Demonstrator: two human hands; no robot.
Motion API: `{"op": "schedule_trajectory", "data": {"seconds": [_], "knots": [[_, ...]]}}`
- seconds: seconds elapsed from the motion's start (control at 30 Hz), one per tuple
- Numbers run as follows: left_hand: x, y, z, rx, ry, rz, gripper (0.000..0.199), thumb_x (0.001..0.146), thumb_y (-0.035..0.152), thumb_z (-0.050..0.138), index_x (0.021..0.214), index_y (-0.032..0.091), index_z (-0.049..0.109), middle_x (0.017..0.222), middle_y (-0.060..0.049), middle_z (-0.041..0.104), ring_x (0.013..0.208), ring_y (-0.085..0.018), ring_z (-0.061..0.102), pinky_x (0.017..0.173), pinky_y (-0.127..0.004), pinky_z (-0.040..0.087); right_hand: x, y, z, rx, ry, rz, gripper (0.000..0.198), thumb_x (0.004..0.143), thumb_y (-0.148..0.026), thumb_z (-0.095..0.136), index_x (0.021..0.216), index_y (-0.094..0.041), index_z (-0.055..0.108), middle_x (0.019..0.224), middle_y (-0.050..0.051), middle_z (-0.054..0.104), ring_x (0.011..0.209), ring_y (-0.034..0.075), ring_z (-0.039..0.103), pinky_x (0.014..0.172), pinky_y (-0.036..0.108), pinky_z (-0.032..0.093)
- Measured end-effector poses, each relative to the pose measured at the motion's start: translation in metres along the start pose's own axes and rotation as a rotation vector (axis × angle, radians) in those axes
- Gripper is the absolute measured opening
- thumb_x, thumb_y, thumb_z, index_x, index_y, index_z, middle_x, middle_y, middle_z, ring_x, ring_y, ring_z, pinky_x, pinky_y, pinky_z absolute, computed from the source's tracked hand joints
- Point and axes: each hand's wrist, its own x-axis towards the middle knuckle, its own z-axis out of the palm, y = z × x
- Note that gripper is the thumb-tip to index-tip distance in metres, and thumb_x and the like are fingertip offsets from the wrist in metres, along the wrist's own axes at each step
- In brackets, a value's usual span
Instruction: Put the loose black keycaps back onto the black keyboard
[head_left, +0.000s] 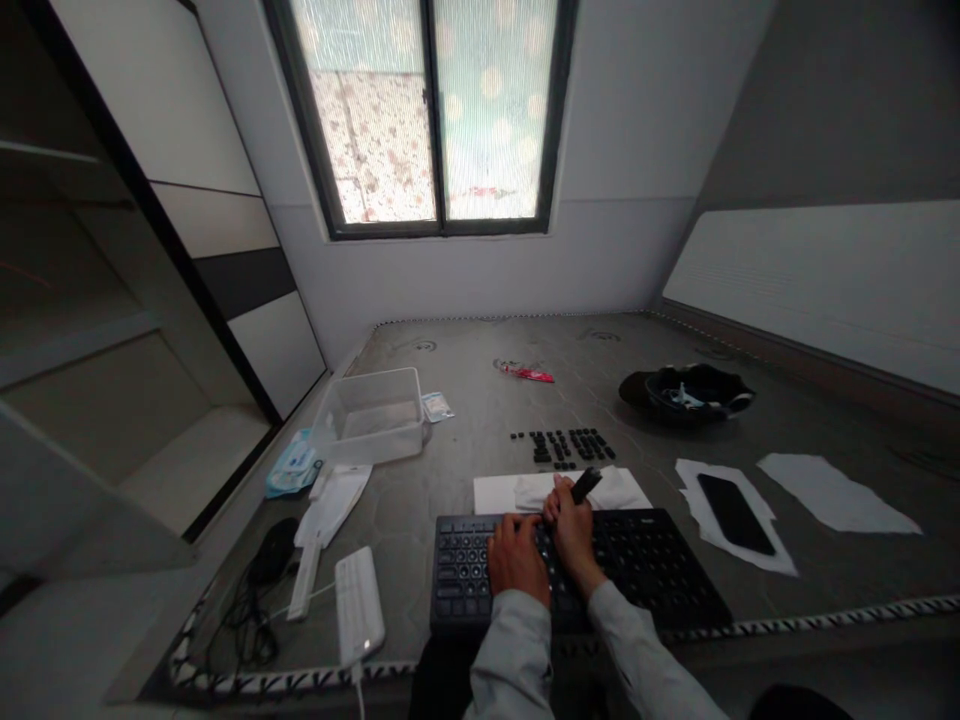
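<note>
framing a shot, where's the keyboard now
The keyboard lies low in the head view, right of centre, beneath the left hand and right hand, with white paper just beyond.

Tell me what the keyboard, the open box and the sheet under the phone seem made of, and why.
Keyboard: probably hard plastic, dark and fairly matte, with uniform, moulded-looking keys. Box: likely plastic, smooth and colourless; its walls are translucent. Sheet: apparently paper, white and matte, thin with uneven edges; tissue is possible.

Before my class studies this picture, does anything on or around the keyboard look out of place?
Yes: what look like black keycaps lie in rough rows on the grey padded surface beyond the keyboard, rather than seated in it. The keyboard's right side looks stripped, though too dark to be sure.
</note>
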Motion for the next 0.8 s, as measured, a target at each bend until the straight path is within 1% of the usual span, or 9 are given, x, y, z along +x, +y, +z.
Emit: {"op": "schedule_trajectory", "data": {"seconds": [0.13,0.27,0.47,0.63,0.8], "knots": [[0.0010,0.0006,-0.0007,-0.012,0.002,-0.006,0.031,0.093,0.015,0.053,0.109,0.036,0.069,0.108,0.000,0.066,0.102,-0.019,0.060,0.084,-0.032,0.040,-0.0008,-0.0001,0.0006,0.021,0.020,-0.004,0.043,0.082,-0.051,0.062,0.058,-0.024,0.038,0.044,-0.011,0.036,0.038,0.007,0.033,0.041,0.025,0.027],[0.0012,0.0008,-0.0012,-0.015,0.001,-0.011,0.033,0.093,0.013,0.052,0.109,0.036,0.069,0.109,0.000,0.066,0.103,-0.018,0.060,0.084,-0.032,0.039,-0.0006,0.0000,0.0007,0.041,0.035,-0.007,0.043,0.081,-0.052,0.062,0.059,-0.025,0.036,0.043,-0.012,0.034,0.037,0.006,0.031,0.040,0.025,0.025],[0.0013,0.0009,-0.0005,-0.012,-0.001,-0.009,0.034,0.092,0.012,0.050,0.109,0.034,0.070,0.108,-0.001,0.065,0.102,-0.018,0.060,0.084,-0.032,0.040,0.0009,-0.0002,0.0009,-0.008,0.032,0.008,0.044,0.081,-0.054,0.062,0.058,-0.024,0.040,0.042,-0.011,0.037,0.036,0.006,0.035,0.039,0.025,0.028],[0.0015,0.0013,-0.0003,-0.008,0.014,-0.018,0.037,0.090,0.008,0.052,0.109,0.035,0.070,0.107,-0.001,0.064,0.101,-0.017,0.060,0.085,-0.031,0.040,0.0025,0.0008,0.0019,-0.018,0.045,0.005,0.045,0.082,-0.053,0.062,0.057,-0.023,0.039,0.041,-0.011,0.036,0.034,0.005,0.034,0.037,0.024,0.025],[0.0009,0.0015,-0.0026,-0.061,0.006,-0.018,0.033,0.093,0.012,0.050,0.107,0.033,0.070,0.106,-0.002,0.065,0.103,-0.018,0.060,0.086,-0.031,0.040,-0.0010,-0.0031,0.0022,0.035,0.017,0.015,0.043,0.082,-0.051,0.061,0.060,-0.024,0.037,0.043,-0.013,0.034,0.034,0.004,0.031,0.037,0.023,0.024]]}}
